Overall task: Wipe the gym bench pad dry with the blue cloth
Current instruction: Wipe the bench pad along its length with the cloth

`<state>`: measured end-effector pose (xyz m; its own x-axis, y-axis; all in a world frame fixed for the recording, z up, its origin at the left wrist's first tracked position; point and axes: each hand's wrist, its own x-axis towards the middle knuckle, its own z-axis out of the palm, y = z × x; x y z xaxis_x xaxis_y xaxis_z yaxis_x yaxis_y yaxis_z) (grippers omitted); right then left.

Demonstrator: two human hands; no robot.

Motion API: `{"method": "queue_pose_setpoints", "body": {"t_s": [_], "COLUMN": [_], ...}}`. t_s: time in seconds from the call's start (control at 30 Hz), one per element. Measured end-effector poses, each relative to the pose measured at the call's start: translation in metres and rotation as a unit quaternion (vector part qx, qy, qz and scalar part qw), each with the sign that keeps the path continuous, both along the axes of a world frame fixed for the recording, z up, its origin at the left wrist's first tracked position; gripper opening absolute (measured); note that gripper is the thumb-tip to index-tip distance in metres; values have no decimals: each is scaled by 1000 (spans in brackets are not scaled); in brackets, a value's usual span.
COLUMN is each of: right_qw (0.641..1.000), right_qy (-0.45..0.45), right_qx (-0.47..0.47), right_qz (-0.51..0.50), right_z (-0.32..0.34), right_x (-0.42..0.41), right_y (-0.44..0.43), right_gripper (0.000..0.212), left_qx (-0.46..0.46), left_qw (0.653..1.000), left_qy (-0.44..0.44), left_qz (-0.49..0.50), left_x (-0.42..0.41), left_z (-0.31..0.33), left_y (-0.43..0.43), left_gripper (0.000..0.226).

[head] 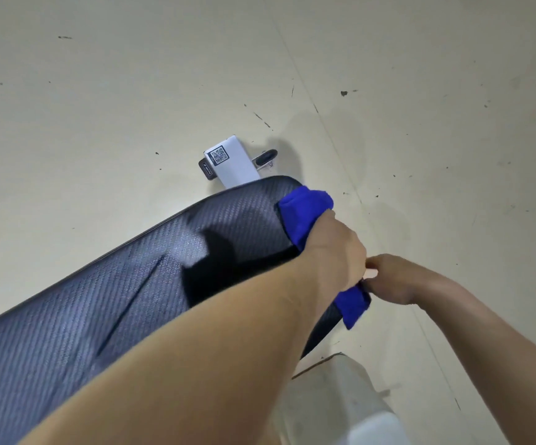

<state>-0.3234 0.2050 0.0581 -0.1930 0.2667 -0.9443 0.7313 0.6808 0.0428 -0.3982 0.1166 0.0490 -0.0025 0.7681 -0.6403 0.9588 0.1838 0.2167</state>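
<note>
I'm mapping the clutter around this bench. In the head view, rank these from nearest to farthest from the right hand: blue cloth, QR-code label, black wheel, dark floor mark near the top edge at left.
From the right hand:
1. Blue cloth, touching its fingertips at the pad's edge.
2. Black wheel, beyond the pad's far end.
3. QR-code label, left of the wheel.
4. Dark floor mark, far upper left.

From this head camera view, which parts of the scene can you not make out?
- Left hand fingers: hidden under its own back and the blue cloth.
- Bench pad: near end cut off by the left and bottom edges; whether it is wet cannot be told.
- QR label on the white frame: too small to read.
- Right hand fingertips: hidden where they meet the cloth.
</note>
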Motion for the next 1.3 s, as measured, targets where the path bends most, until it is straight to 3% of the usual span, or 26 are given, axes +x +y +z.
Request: {"method": "queue_pose_setpoints", "body": {"t_s": [0.07, 0.13, 0.17, 0.2, 0.3, 0.4, 0.53, 0.6, 0.7, 0.8, 0.93, 1.03, 1.17, 1.3], "right_qw": [974, 909, 886, 880, 888, 891, 869, 817, 700, 595, 518, 495, 513, 576], "right_qy": [172, 260, 254, 225, 157, 153, 175, 187, 231, 273, 292, 291, 302, 313], "right_qx": [-12, -62, -74, -71, -48, -59, -47, -38, -19, -30, -25, -19, -25, -43], "right_qz": [-144, -320, -380, -412, -430, -423, -461, -545, -675, -756, -804, -818, -803, -754], "right_z": [-6, -11, -14, -16, -24, -25, -23, -21, -25, -28, -30, -35, -30, -26], "right_x": [5, -2, -7, -16, -28, -21, -2, 13, 30, 42, 61, 77, 95, 113], "right_y": [-7, -22, -32, -37, -43, -43, -50, -60, -85, -105, -143, -181, -223, -266], "right_gripper": [42, 32, 25, 31, 48, 62, 63, 54, 40, 42, 51, 47, 34, 27], "left_qx": [32, 64, 71, 84, 127, 84, 54, 56, 90, 164, 287, 350, 366, 373], "left_qw": [999, 997, 994, 988, 965, 964, 973, 981, 985, 982, 957, 937, 930, 927], "left_qy": [14, 26, 32, 37, 41, 68, 79, 82, 79, 84, 41, 0, 9, -2], "left_qz": [0, 41, 79, 128, 225, 241, 209, 166, 123, 50, 10, 7, -29, -47], "left_x": [-6, -24, -34, -46, -66, -57, -39, -23, -2, 15, 48, 66, 80, 91], "left_z": [-2, -3, -5, -7, -16, -17, -13, -12, -13, -19, -36, -42, -41, -41], "left_y": [-9, -17, -22, -25, -35, -28, -17, -12, -14, -24, -51, -83, -127, -177], "left_gripper": [22, 22, 26, 34, 52, 52, 38, 40, 42, 42, 40, 42, 32, 25]}}
